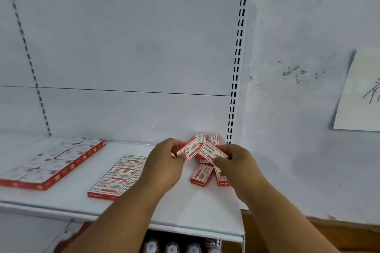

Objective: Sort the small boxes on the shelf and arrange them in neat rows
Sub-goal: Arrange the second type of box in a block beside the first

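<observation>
Small red-and-white boxes lie on a white shelf [181, 207]. My left hand [164, 160] grips one box [188, 150] by its left end, lifted above the shelf. My right hand [234, 162] pinches a second box [212, 152] by its right end, its tip almost touching the first. Behind and under them sits a loose heap of boxes [207, 139] in the shelf's back right corner, with two more boxes [202, 174] lying askew in front. Left of my left hand, a neat block of flat boxes [119, 174] lies in two rows, partly hidden by my wrist.
A larger block of similar boxes [53, 162] fills the shelf's left part. Slotted uprights [236, 68] frame the white back panel. Bottle caps [172, 247] show on the shelf below. A paper sheet [359, 92] hangs on the wall at right.
</observation>
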Tool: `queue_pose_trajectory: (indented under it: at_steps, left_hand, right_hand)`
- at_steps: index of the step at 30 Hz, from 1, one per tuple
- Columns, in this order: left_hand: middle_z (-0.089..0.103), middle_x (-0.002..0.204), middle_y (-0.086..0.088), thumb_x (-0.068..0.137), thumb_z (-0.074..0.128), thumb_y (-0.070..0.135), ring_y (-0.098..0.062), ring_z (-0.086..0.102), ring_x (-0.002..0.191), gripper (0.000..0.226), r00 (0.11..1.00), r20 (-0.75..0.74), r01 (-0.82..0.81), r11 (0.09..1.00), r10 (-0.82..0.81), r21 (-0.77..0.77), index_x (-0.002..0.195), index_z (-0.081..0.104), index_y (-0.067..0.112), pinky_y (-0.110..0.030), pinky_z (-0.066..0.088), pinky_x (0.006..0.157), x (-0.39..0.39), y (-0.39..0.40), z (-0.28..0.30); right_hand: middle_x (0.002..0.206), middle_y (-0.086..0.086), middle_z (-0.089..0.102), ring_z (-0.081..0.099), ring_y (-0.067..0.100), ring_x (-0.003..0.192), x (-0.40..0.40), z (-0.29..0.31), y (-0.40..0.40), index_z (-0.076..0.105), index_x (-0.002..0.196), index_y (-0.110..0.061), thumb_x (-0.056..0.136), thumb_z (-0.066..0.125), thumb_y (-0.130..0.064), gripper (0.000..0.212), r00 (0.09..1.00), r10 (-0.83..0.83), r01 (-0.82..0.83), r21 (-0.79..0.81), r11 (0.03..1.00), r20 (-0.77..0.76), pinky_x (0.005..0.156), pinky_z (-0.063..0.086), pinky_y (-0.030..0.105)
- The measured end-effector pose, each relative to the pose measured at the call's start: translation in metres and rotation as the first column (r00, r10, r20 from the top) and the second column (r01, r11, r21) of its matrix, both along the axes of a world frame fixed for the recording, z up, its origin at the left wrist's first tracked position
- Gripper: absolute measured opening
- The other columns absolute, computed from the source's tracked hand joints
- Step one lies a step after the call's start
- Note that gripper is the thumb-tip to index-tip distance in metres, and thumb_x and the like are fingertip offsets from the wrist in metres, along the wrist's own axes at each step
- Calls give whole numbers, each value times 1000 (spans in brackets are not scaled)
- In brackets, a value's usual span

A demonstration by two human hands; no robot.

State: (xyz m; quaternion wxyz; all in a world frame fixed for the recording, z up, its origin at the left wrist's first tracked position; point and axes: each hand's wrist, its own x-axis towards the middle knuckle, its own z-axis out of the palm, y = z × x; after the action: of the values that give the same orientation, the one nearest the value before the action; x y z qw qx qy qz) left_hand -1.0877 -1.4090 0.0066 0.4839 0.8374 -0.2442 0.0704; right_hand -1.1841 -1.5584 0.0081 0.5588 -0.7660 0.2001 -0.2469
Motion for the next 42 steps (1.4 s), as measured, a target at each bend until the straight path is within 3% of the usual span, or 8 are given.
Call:
queue_pose_trajectory:
  at_steps: [3,8,12,15,19,23,32,42]
  left_hand:
    - [70,89,22,91,62,18,-1,66,77,24,988,-156,-43,966,3,-253,91,65,42,-20,44,61,1,17,7]
    - [74,88,8,95,59,11,-17,71,81,36,952,-281,-15,896,-123,-445,93,67,46,-33,50,65,11,55,16]
    - [75,92,-10,92,56,1,-28,73,85,28,773,-447,-87,622,-450,-778,97,74,22,-29,50,52,38,98,25]
    - [74,90,-14,91,56,3,-27,73,80,21,655,-480,-167,507,-584,-845,98,73,12,-27,49,47,64,121,31]
    - [76,85,-9,93,59,3,-21,73,72,18,832,-477,-70,798,-284,-598,106,64,14,-29,48,54,97,125,36]
    - [72,88,5,94,59,12,-11,71,67,15,972,-236,-13,992,-17,-125,94,60,27,-24,46,53,134,121,31]
    - [71,100,-9,89,54,4,-25,68,85,15,975,-214,99,974,-55,204,91,66,14,-31,56,70,187,90,7]
    - [68,113,-2,91,54,18,-22,63,101,25,997,-56,81,837,-60,541,110,70,17,-34,52,90,193,83,-10]
  right_hand:
    - [85,-3,75,67,13,63,6,8,10,71,97,-24,87,59,-4,25,992,85,-96,119,988,96,58,51,30]
    - [92,-9,75,62,9,62,28,20,37,68,104,-23,90,61,-6,23,970,172,-199,156,968,171,60,50,23]
    - [77,7,68,53,15,56,46,40,48,63,100,-8,91,59,-4,10,889,179,-401,529,748,421,49,44,25]
    - [76,10,67,52,17,55,63,46,57,62,99,-8,90,60,-2,10,896,123,-331,458,825,427,51,44,28]
    - [84,8,73,53,17,57,91,37,82,65,99,-11,90,62,0,14,941,142,-220,240,945,306,56,48,31]
    - [81,-4,73,59,9,54,122,21,88,64,93,-27,91,64,-14,13,997,-42,46,-65,997,61,47,48,21]
    - [79,-6,69,63,8,56,159,3,85,60,93,-28,88,60,-17,13,948,-278,211,-346,914,-157,39,42,18]
    - [99,-1,65,62,16,81,168,-13,90,66,113,-27,94,51,-27,24,848,-293,24,-520,854,-441,63,53,27]
